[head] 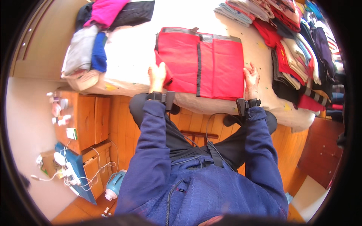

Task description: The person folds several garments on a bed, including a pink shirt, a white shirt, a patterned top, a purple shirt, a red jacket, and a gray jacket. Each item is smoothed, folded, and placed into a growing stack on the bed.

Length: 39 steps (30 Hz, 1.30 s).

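A red fabric piece (pixel 181 62) with black and grey bands lies flat on the light bed cover (pixel 127 59), squared off like a folded bag or storage box. My left hand (pixel 157 74) is at its left edge, where the red cloth bulges and folds over; the fingertips are partly overexposed, so a grip cannot be made out. At the right edge, my right hand (pixel 251 75) rests with its fingers curled near the fabric, the thumb close to the border; whether it pinches the cloth is unclear. Each wrist wears a black strap with a device.
Folded clothes (pixel 294 56) are heaped along the bed's right side. More garments, grey (pixel 82 50), blue and pink, lie at the left. Beside the bed stand a wooden cabinet (pixel 84 118), tangled white cables (pixel 73 172) and a blue thermos (pixel 115 183). A dark cable crosses my lap.
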Tool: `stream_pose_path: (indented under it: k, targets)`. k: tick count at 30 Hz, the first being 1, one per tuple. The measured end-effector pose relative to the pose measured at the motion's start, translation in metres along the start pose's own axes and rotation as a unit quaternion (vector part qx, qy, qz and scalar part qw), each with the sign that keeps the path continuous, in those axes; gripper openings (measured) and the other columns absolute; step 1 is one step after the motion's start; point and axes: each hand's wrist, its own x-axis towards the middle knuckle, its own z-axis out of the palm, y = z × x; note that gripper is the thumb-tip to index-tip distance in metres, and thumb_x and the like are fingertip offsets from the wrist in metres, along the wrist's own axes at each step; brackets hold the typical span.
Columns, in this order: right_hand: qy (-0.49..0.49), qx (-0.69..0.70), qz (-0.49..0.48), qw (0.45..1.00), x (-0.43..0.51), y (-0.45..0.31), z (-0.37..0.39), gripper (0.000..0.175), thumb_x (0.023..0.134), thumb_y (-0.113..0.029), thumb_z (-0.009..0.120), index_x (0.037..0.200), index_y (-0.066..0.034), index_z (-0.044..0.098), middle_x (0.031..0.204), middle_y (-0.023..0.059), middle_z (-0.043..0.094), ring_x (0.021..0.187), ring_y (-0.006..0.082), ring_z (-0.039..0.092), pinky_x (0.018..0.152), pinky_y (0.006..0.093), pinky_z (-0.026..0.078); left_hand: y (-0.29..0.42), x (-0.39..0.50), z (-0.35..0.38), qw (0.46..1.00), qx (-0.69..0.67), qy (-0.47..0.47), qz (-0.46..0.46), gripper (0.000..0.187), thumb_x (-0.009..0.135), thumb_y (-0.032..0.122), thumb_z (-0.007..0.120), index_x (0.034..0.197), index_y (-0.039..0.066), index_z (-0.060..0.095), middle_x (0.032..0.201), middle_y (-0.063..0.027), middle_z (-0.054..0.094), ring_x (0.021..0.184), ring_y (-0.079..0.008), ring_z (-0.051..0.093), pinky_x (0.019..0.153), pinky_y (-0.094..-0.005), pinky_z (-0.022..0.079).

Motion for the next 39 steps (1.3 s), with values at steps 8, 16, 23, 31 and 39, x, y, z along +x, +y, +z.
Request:
stream_pose_path:
  k: [8, 16, 23, 31, 39]
  targets:
    - [-0.092, -0.118, -0.227, 0.962, -0.049, -0.035, 0.062, 0.057, 0.091, -0.012, 0.081, 0.143, -0.0033, 0.058, 0.137, 0.0108, 0.064, 0.128, 0.0215, 0.058, 0.109, 0.0347, 0.047, -0.023, -0.008, 0.005, 0.989, -0.043, -0.123, -0.066, 0.081, 0.077, 0.034, 0.088, 0.134, -0.012, 0.055, 0.126, -0.0368, 0.063, 0.123, -0.0443, 0.061, 0.106, -0.0447, 0.048]
    - [-0.052, -0.421, -0.264, 0.866, -0.055, -0.013, 0.118, 0.057, 0.086, -0.023, 0.075, 0.139, -0.0103, 0.059, 0.136, 0.0139, 0.064, 0.129, 0.0330, 0.056, 0.112, 0.0493, 0.041, -0.023, -0.014, 0.001, 0.996, -0.055, -0.074, -0.009, 0.078, 0.075, 0.028, 0.088, 0.132, -0.013, 0.054, 0.122, -0.0350, 0.066, 0.118, -0.0459, 0.064, 0.103, -0.0445, 0.051]
    - [-0.066, -0.377, -0.251, 0.889, -0.040, -0.021, 0.100, 0.039, 0.087, -0.011, 0.070, 0.126, -0.0130, 0.066, 0.120, 0.0150, 0.070, 0.111, 0.0385, 0.065, 0.098, 0.0470, 0.052, -0.043, -0.008, 0.016, 0.998, -0.039, -0.026, 0.033, 0.062, 0.075, 0.032, 0.091, 0.106, -0.014, 0.064, 0.095, -0.0292, 0.069, 0.087, -0.0361, 0.067, 0.084, -0.0435, 0.054]
    - [-0.015, -0.048, -0.169, 0.984, 0.019, -0.028, 0.037, 0.029, 0.093, -0.004, 0.070, 0.122, 0.0013, 0.071, 0.110, 0.0076, 0.074, 0.099, 0.0137, 0.066, 0.090, 0.0281, 0.053, -0.045, -0.013, 0.009, 0.994, -0.092, -0.039, 0.032, 0.051, 0.077, 0.030, 0.092, 0.073, -0.011, 0.062, 0.059, -0.0084, 0.051, 0.056, -0.0189, 0.044, 0.056, -0.0414, 0.045]
    - [0.154, -0.011, 0.041, 0.987, 0.033, 0.004, -0.112, 0.046, 0.099, -0.016, 0.071, 0.137, 0.0062, 0.060, 0.124, 0.0111, 0.070, 0.113, 0.0168, 0.064, 0.097, 0.0291, 0.051, -0.036, -0.015, 0.005, 0.996, -0.074, -0.010, 0.047, 0.051, 0.079, 0.029, 0.091, 0.068, -0.009, 0.059, 0.059, -0.0042, 0.049, 0.057, -0.0170, 0.040, 0.054, -0.0411, 0.043]
